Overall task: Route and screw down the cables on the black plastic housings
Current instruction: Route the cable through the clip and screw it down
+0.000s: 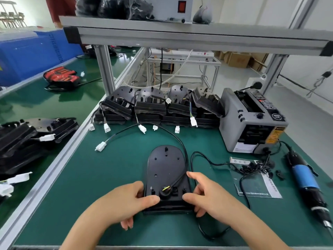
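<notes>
A black plastic housing lies flat on the green mat in front of me, rounded end pointing away. Its black cable leaves a round grommet near the housing's near end, loops up the right side and arcs left to a white connector. My left hand grips the housing's near left corner, thumb on top. My right hand grips the near right corner, thumb on top and index finger stretched along the right edge by the cable.
Several more black housings with white plugs are stacked at the back. A grey tape dispenser stands at the right. An electric screwdriver lies at the far right, beside a sheet holding small black clips. More housings lie on the left conveyor.
</notes>
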The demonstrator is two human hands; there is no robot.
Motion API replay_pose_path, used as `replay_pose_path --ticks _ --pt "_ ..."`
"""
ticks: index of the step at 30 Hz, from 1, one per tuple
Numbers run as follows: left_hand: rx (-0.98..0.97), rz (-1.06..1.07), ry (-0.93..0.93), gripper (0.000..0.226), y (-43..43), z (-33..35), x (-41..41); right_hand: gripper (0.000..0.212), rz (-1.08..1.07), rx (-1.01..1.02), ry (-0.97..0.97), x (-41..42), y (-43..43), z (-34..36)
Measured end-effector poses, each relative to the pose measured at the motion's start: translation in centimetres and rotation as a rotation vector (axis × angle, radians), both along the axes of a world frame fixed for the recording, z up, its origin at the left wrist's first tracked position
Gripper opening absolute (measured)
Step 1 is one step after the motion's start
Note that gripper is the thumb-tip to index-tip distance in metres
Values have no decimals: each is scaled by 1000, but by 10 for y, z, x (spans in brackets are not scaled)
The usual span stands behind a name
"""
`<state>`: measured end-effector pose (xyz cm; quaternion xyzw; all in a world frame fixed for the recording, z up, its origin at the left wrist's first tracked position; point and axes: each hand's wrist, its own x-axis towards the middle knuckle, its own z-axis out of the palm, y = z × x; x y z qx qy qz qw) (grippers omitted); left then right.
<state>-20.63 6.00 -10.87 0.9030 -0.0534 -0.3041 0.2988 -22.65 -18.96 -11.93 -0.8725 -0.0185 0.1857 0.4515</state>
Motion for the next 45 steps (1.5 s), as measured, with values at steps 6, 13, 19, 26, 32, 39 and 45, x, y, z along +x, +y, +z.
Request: replay_pose_path --ticks 6,13,19,26,32,39,45 --pt "34 116 -524 31 -8 4 12 53 -25 -61 -32 7 -3 6" --pt "-268 -45 -461 7 -31 -1 32 34 -41 -54 -37 24 -10 7" --pt "-319 -39 -432 11 -26 -6 35 17 -294 -270 -276 31 -66 16" --pt "-288 -32 -456 12 -28 -5 33 18 -572 -863 -248 29 -155 26" --pt "-282 -26 -472 12 -29 -5 30 22 -512 -998 -33 36 -175 22" --pt "-280 -30 -474 13 -29 -3 29 13 -443 -1033 -58 44 -166 5" --pt "-271 -30 -472 13 -27 -4 30 14 -520 -910 -438 51 -153 6"
